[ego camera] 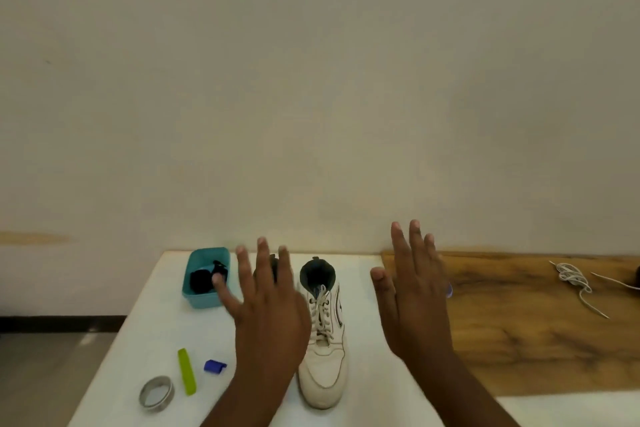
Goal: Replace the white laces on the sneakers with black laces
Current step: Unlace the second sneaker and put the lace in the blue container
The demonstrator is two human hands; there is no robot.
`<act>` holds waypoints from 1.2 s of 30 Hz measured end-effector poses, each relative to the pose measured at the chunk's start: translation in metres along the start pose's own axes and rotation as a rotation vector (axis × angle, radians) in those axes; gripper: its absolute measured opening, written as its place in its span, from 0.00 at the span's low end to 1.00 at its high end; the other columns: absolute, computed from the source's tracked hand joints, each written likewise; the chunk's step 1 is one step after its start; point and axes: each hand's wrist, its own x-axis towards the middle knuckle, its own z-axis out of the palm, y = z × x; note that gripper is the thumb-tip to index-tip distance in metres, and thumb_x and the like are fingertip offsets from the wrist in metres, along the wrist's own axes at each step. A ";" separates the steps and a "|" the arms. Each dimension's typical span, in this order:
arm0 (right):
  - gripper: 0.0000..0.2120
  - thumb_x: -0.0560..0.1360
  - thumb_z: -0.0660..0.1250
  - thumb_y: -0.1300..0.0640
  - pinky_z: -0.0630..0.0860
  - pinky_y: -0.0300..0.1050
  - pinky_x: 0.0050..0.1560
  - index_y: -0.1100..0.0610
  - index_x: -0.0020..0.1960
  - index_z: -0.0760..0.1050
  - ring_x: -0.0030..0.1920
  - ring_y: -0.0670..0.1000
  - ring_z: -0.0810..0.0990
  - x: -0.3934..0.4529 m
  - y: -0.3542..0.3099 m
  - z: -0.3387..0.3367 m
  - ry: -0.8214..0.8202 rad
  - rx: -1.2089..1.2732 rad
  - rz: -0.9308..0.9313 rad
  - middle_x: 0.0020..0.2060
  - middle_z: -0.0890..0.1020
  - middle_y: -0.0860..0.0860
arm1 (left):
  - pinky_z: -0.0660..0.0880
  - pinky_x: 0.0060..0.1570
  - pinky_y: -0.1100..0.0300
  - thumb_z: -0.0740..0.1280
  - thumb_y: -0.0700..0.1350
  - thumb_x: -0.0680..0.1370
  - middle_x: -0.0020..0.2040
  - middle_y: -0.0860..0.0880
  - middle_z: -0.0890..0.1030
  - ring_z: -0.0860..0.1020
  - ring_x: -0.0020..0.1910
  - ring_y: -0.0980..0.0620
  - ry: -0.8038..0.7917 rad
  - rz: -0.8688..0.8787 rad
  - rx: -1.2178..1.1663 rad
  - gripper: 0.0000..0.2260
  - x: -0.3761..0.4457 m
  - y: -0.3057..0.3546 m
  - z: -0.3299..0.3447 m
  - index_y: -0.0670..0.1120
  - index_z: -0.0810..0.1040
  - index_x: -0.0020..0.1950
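- Sneakers: one white high-top sneaker (323, 354) stands upright on the white table (138, 340), toe toward the person, collar toward the wall. A second shoe (273, 265) sits just left of it, almost wholly hidden behind the left hand; only a dark bit of its collar shows.
- Handling, as a judgement: the shoe looks light but bulky, with a firm sole and a softer upper. It should sit steady if pinned at the heel or collar by one hand while the other works the lace.
- White lace (320, 308) still criss-crosses the eyelets of the visible sneaker. Soft cord, limp; best taken at the loose ends near the collar and drawn out row by row. Whether it is knotted cannot be made out.
- Black laces (202, 279) lie bundled in a teal plastic tub (204, 298) at the table's far left, near the hidden shoe. Likely light and floppy; pinch one end to lift.
- Left hand (266, 308): raised over the hidden shoe, fingers spread and straight, holding nothing, no clear contact.
- Right hand (412, 288): raised just right of the visible sneaker, fingers straight and close together, empty, apart from the shoe.
- Small items at front left: tape roll (156, 393), green bar (187, 371), blue clip (214, 366).
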 end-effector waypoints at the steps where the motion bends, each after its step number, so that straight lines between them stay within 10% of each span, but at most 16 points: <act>1: 0.32 0.81 0.40 0.30 0.47 0.57 0.80 0.40 0.82 0.44 0.82 0.50 0.40 -0.014 -0.001 0.008 -0.049 -0.001 0.031 0.83 0.44 0.46 | 0.53 0.69 0.26 0.70 0.48 0.72 0.79 0.41 0.65 0.57 0.79 0.34 -0.049 -0.045 -0.017 0.33 -0.013 -0.006 0.009 0.47 0.69 0.77; 8: 0.28 0.83 0.47 0.35 0.59 0.49 0.78 0.43 0.80 0.58 0.80 0.49 0.59 -0.065 0.015 0.071 -0.391 0.045 0.284 0.81 0.61 0.47 | 0.63 0.65 0.33 0.76 0.47 0.69 0.63 0.49 0.81 0.74 0.69 0.41 -0.118 -0.027 -0.165 0.24 -0.039 -0.006 0.057 0.51 0.80 0.66; 13: 0.18 0.83 0.60 0.42 0.76 0.40 0.62 0.42 0.72 0.70 0.58 0.42 0.80 -0.063 0.010 0.099 -0.430 0.168 0.346 0.63 0.81 0.42 | 0.67 0.62 0.41 0.76 0.50 0.71 0.56 0.55 0.83 0.77 0.64 0.47 -0.125 0.030 -0.223 0.17 -0.026 -0.008 0.084 0.58 0.82 0.60; 18: 0.20 0.84 0.60 0.50 0.76 0.36 0.48 0.36 0.74 0.64 0.45 0.40 0.80 -0.032 0.013 0.110 -0.464 0.214 0.242 0.48 0.81 0.40 | 0.62 0.66 0.43 0.71 0.50 0.77 0.58 0.58 0.80 0.72 0.68 0.49 -0.040 0.081 -0.252 0.14 -0.015 -0.014 0.089 0.60 0.80 0.62; 22: 0.22 0.85 0.58 0.53 0.76 0.40 0.59 0.43 0.78 0.65 0.55 0.45 0.80 -0.022 0.021 0.126 -0.466 0.174 0.258 0.60 0.82 0.47 | 0.56 0.71 0.36 0.73 0.48 0.75 0.60 0.59 0.81 0.71 0.72 0.45 -0.029 0.193 -0.238 0.15 -0.024 -0.016 0.092 0.59 0.81 0.61; 31: 0.05 0.82 0.64 0.55 0.74 0.35 0.47 0.50 0.52 0.79 0.42 0.41 0.76 -0.017 0.030 0.139 -0.334 0.104 0.164 0.44 0.81 0.45 | 0.55 0.72 0.33 0.75 0.47 0.73 0.61 0.58 0.81 0.69 0.74 0.44 -0.020 0.143 -0.258 0.19 -0.015 -0.016 0.103 0.58 0.80 0.63; 36: 0.13 0.82 0.64 0.55 0.71 0.31 0.52 0.46 0.65 0.78 0.50 0.42 0.78 -0.021 0.040 0.140 -0.358 0.138 0.133 0.54 0.80 0.42 | 0.55 0.72 0.33 0.78 0.44 0.68 0.60 0.57 0.82 0.70 0.73 0.44 -0.070 0.098 -0.235 0.24 -0.008 -0.007 0.117 0.58 0.80 0.62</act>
